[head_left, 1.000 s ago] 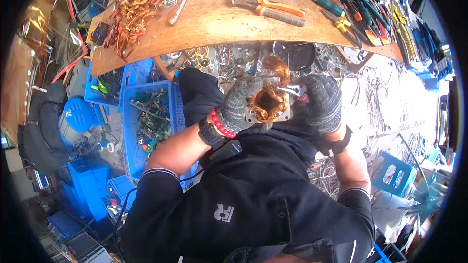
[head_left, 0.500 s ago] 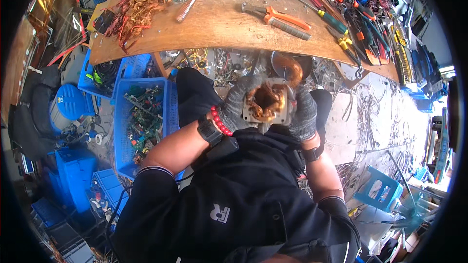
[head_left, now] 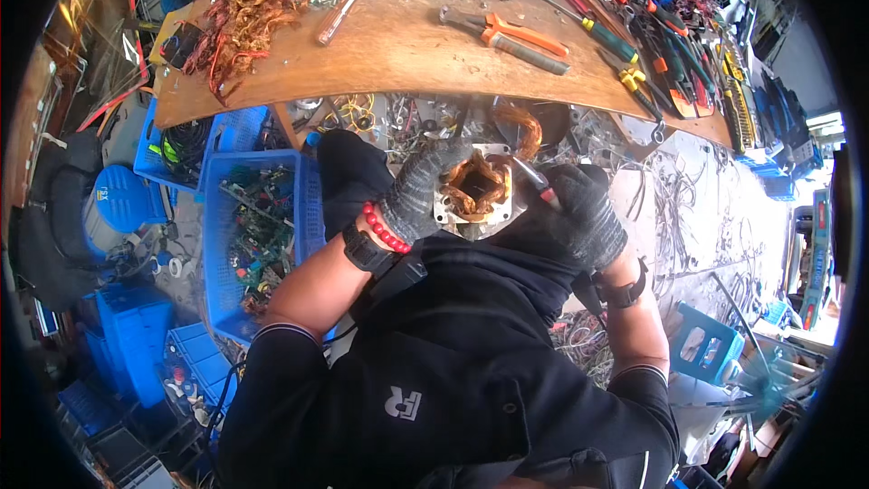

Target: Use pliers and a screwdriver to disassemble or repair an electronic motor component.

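Note:
A motor stator (head_left: 499, 212) with a square pale metal frame and copper windings (head_left: 472, 183) around its round opening sits between my knees. Grey-gloved, my left hand (head_left: 423, 186) is closed on its left side. A curved bundle of copper wire (head_left: 529, 136) sticks up from beyond the stator's far right corner. My right hand (head_left: 584, 213), also gloved, grips a red-handled tool (head_left: 547, 194) whose slim metal end points at the stator's upper right side. Whether that end is a blade or a screwdriver shaft I cannot tell.
Ahead is a wooden bench (head_left: 389, 54) with orange-handled pliers (head_left: 520, 41), a screwdriver (head_left: 335, 23), a tangle of stripped copper wire (head_left: 249, 23) and several hand tools at right. A blue crate (head_left: 210, 244) of circuit boards stands left; a blue stool (head_left: 701, 344) lies right.
My right hand has left the stator's right side, moved right and downward, and now shows the red-handled tool angled at the windings. My left hand still holds the stator, shifted slightly left.

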### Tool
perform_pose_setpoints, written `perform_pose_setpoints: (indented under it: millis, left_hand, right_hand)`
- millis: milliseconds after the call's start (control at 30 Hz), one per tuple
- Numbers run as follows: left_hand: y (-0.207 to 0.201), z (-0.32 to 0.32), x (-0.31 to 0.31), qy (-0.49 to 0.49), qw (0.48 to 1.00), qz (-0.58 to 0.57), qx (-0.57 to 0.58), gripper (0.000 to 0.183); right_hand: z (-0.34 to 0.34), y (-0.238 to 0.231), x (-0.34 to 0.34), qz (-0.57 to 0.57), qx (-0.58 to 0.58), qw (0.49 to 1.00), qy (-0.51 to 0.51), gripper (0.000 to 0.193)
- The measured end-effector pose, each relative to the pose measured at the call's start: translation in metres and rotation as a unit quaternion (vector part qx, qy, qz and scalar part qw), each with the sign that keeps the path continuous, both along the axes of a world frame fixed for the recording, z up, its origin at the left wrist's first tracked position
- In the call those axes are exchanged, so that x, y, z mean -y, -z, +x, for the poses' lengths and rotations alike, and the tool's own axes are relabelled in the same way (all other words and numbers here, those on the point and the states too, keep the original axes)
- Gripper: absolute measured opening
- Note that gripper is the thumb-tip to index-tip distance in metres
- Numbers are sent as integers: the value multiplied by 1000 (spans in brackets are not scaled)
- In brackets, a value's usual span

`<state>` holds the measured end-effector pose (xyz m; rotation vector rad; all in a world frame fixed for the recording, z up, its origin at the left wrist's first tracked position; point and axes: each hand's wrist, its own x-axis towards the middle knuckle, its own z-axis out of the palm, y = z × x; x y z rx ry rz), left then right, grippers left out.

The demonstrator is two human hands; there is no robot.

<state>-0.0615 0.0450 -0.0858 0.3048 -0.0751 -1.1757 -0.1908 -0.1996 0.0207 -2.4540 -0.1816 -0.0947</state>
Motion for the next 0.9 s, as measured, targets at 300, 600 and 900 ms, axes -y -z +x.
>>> perform_pose_setpoints:
  millis: [300,600,900]
  left_hand:
    - [-33,-8,1,15,998,-45,-48,55]
    - [-32,-10,2,57,993,-23,-104,53]
    - [-43,-15,1,73,990,-40,-111,55]
  right_hand:
    - [-11,-7,12,-194,164,966,48,35]
    - [-8,-32,19,-304,250,919,-12,35]
    - [-8,-35,18,-272,232,934,-16,37]
